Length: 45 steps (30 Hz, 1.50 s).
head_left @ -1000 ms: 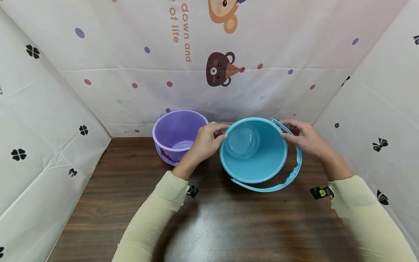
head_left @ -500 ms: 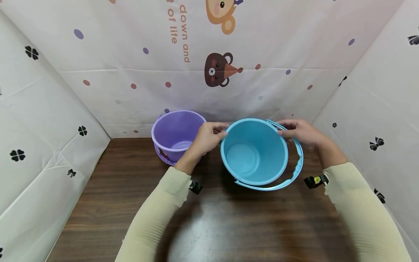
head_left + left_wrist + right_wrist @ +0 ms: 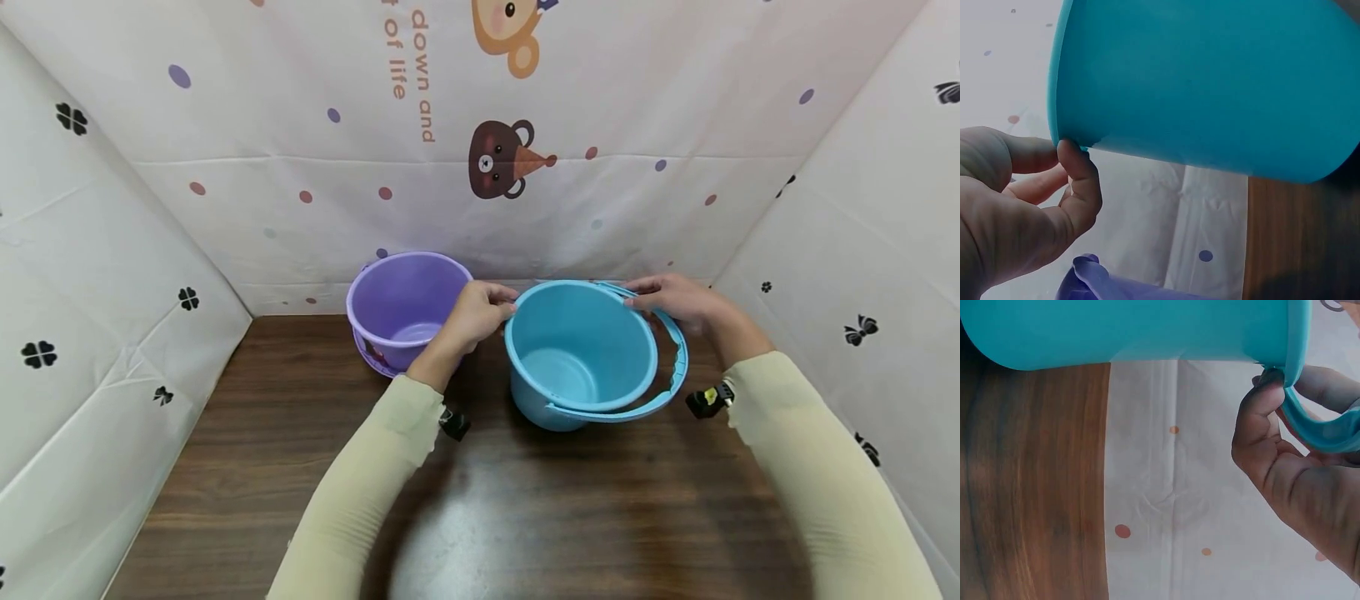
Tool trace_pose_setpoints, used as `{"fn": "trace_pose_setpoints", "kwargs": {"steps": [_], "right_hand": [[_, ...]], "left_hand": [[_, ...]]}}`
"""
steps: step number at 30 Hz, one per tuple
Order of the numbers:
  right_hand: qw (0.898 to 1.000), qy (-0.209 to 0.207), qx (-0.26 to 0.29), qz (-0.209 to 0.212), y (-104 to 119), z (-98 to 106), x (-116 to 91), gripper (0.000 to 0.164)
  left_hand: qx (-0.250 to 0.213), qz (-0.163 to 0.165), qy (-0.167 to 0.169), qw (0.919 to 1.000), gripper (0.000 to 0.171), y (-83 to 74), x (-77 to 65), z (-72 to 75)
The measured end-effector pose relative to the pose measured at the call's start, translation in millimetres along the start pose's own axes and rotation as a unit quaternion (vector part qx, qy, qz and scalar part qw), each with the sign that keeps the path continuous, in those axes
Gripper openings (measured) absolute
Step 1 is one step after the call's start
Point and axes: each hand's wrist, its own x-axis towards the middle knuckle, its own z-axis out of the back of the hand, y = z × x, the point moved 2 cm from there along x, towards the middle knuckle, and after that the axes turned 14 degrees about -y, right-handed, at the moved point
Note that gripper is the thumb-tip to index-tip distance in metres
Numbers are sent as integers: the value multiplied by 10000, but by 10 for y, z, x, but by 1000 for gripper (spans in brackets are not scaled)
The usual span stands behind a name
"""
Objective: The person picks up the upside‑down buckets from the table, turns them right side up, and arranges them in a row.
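Observation:
A blue bucket (image 3: 534, 398) stands nearly upright over the table at right of centre, its mouth tipped a little toward me. My left hand (image 3: 474, 321) pinches its rim at the left; thumb and fingers meet at that edge in the left wrist view. On the far right, my right hand (image 3: 678, 302) pinches the rim close to where the handle joins. The bucket's blue handle (image 3: 681, 364) hangs out to the right and front, passing by the right hand. Whether the bucket's base touches the table cannot be told for certain. Inside, only its bare bottom shows.
Left of the blue bucket stands a purple bucket (image 3: 375, 307), close beside my left hand and forearm. Both are near the back of the brown wooden table (image 3: 300, 500). A printed white sheet (image 3: 600, 208) rises behind, with more sheets at both sides.
The blue bucket has tilted back from facing me to nearly upright, and its rim has dropped slightly. My right hand has shifted a little left with it. The purple bucket stays put.

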Motion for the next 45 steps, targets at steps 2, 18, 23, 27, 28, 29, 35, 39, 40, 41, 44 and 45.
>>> {"fn": "trace_pose_setpoints", "kwargs": {"steps": [2,18,23,27,28,29,35,39,40,41,44,45], "right_hand": [[10000,-17,-86,31,-2,-7,45,58],[9990,-296,-322,33,-72,-101,174,55],[9993,-368,-82,0,-135,-128,173,54],[9992,-343,194,-60,-216,-165,159,57],[9990,-327,284,-77,-235,-179,158,57],[9989,-290,365,-42,-250,-190,155,57],[9986,-245,444,122,-304,-259,154,60],[9985,-369,389,68,-342,-299,146,59],[9984,-385,413,41,-348,-307,143,60],[9983,-390,435,4,-350,-316,139,61],[9976,-348,589,-99,-359,-342,130,63],[9973,-321,654,-105,-359,-349,126,64]], "left_hand": [[182,-1,-46,9998,27,2,16,-15],[1822,-569,-486,9804,23,22,70,-127],[2162,-695,-538,9724,23,-10,50,-141],[2230,-697,-522,9709,24,-17,45,-154],[2245,-685,-514,9707,24,-18,45,-157],[2254,-681,-507,9706,24,-18,46,-160],[2237,-618,-488,9715,24,-19,29,-160],[2203,-576,-474,9726,24,-16,17,-161],[2194,-565,-474,9728,24,-15,16,-162],[2180,-554,-474,9732,24,-14,15,-161],[2139,-517,-464,9744,26,-10,14,-159],[2123,-506,-456,9748,27,-10,12,-157]]}}
